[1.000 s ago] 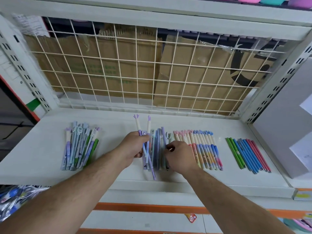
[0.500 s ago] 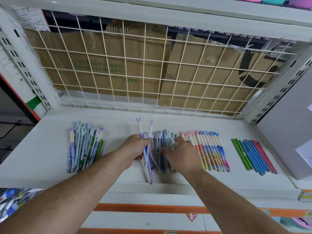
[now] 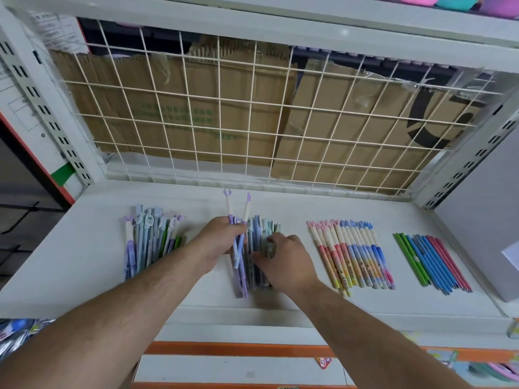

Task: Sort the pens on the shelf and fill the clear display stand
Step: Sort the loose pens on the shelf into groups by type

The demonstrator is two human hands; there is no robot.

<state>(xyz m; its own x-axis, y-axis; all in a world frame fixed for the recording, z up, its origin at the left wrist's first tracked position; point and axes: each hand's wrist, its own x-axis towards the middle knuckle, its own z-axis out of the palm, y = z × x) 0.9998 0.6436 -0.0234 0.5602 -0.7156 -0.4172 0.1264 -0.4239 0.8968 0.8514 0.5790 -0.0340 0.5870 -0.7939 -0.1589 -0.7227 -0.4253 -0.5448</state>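
Two purple pens (image 3: 238,252) gripped tight in my left hand (image 3: 220,244), caps pointing far. My right hand (image 3: 283,258) pinches into the middle pile (image 3: 255,276) on the shelf (image 3: 84,248).

Both forearms extended; left hand (image 3: 219,242) grips purple pens (image 3: 229,209); right hand (image 3: 283,259) pinches pen pile (image 3: 259,228).

White wire grid (image 3: 219,101) as back panel, flattened brown cardboard (image 3: 179,113) behind it, the right-hand piece carrying a large black print (image 3: 421,127). Slotted uprights left (image 3: 42,108) and right (image 3: 471,164). Grey panel (image 3: 483,220) at far right. Orange strip (image 3: 238,350) below, red sticker (image 3: 324,362) just under it. Pink, teal and purple items (image 3: 455,0) top right. Printed packets (image 3: 16,335) bottom left, blurred.
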